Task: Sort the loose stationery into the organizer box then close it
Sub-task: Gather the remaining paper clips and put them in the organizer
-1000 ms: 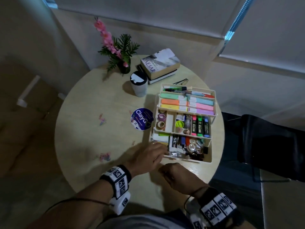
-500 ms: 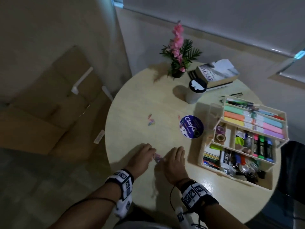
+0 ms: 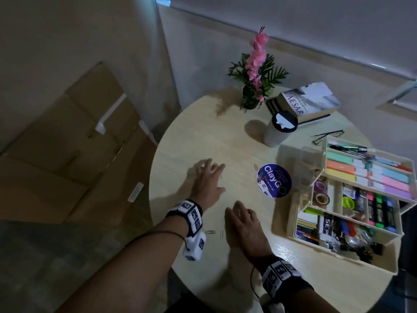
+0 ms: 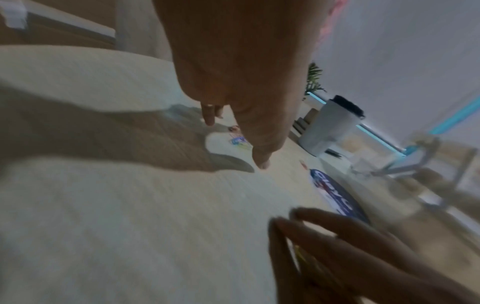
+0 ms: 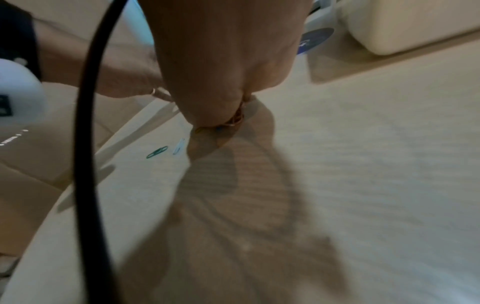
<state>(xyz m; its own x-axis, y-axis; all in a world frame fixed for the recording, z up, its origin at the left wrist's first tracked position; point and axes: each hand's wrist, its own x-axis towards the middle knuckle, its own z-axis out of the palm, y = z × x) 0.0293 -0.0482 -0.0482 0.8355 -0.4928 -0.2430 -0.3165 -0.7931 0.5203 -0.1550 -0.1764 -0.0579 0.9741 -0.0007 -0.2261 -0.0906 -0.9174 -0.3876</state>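
The open cream organizer box (image 3: 279,222) stands at the table's right, its tiers filled with highlighters, tape rolls, markers and clips. My left hand (image 3: 209,177) reaches forward over the table with fingers spread and holds nothing. Its fingertips (image 4: 262,162) hover by a small heap of coloured paper clips (image 4: 237,140). My right hand (image 3: 242,222) lies flat on the table nearer to me, fingers pressing on a few clips (image 5: 233,121). A green clip (image 5: 157,152) and a white clip (image 5: 179,147) lie loose just left of it. Another red clip (image 3: 255,166) lies by the sticker.
A round blue ClayGo sticker (image 3: 274,180) lies between my hands and the box. Behind it stand a lidded cup (image 3: 279,129), a stack of books (image 3: 309,102) and a pink flower pot (image 3: 255,71). Black pins (image 3: 327,135) lie behind the box. Cardboard boxes (image 3: 67,143) sit on the floor left.
Both hands left the box's front and went left to the loose clips. The left hand has since reached farther forward, away from the right hand. The head view swung left.
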